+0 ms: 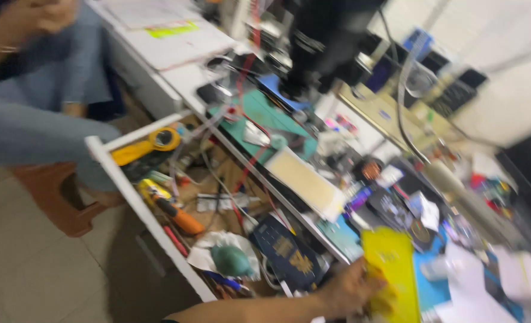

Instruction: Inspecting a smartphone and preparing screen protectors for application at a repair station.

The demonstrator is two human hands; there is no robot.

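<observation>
The picture is motion-blurred. My left hand (346, 293) reaches in from the bottom edge and grips a flat yellow packet (391, 263) by its lower left side, holding it upright over the cluttered workbench. Just left of the hand lies a dark blue booklet with gold print (289, 251), inside an open white drawer (135, 200). My right hand is out of sight.
The drawer holds a yellow tool (158, 142), an orange-handled tool (178, 216), a teal round object (231, 260) and wires. A black microscope-like device (322, 42) stands over a green mat (265, 113). Another person in jeans (32, 113) sits at the left on a brown stool (56, 197).
</observation>
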